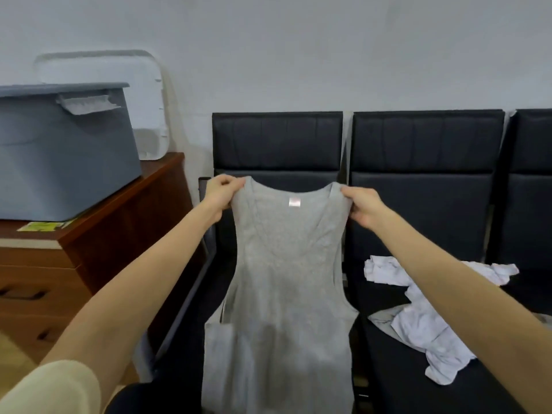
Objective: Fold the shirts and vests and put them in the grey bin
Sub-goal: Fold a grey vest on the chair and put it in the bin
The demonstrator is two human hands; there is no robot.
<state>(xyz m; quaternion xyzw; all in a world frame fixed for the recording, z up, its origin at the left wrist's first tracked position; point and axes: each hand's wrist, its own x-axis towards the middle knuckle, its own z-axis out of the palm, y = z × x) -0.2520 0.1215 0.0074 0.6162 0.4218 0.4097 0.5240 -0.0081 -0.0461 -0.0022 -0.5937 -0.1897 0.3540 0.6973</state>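
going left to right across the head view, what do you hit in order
grey bin on the wooden cabinet → left hand → grey vest held up by its straps → right hand → white garment crumpled on the black seat

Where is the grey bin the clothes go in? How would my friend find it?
Look left of the black seats for the brown wooden cabinet. The grey bin sits on top of it, in front of a white board leaning on the wall. It is the only big blue-grey box there.
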